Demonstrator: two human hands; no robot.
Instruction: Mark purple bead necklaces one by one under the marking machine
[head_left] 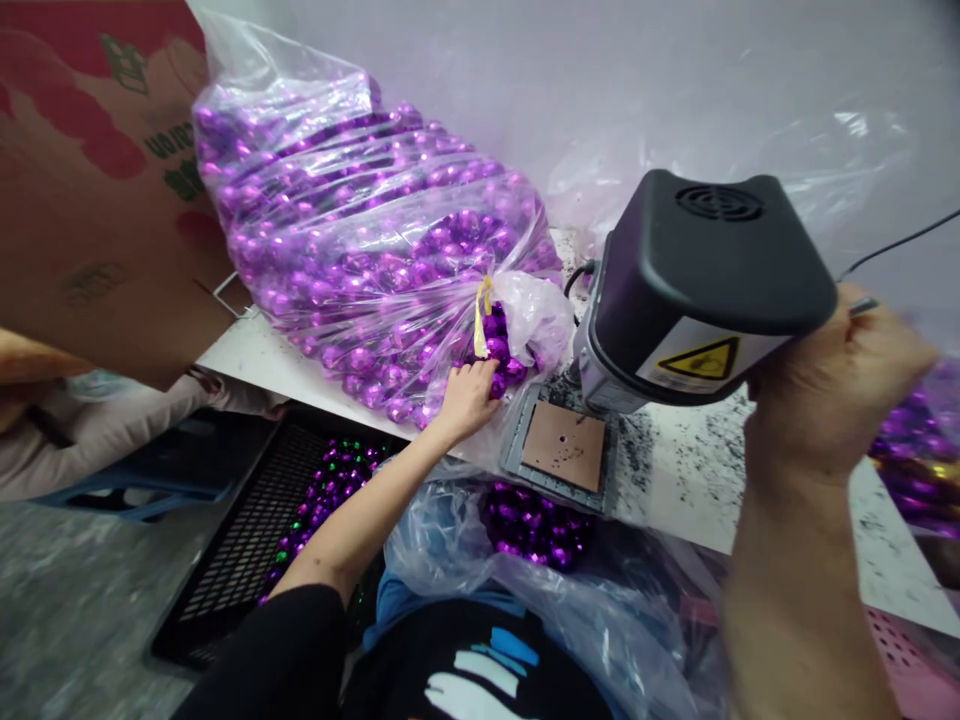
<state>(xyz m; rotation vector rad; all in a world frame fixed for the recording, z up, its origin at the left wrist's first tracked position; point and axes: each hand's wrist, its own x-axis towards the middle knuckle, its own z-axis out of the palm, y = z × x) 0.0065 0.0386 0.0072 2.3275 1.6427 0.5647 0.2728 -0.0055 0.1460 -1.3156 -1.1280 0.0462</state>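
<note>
Head view: left hand (469, 395) at mouth of bag (360, 250) on bench (675, 470) near edge, grip closed on beads (496, 352). Right hand (825, 385) raised beside machine (705, 280), grip closed, grey stub (864, 305) poking out. Bag looks mostly full, crate (247, 540) below holds few: likely bulk left.

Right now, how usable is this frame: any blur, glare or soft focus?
Head view: the right hand is motion-blurred, as is the right edge of the picture; the left hand at the bag of purple beads is sharp; glare streaks the bag's plastic.
</note>
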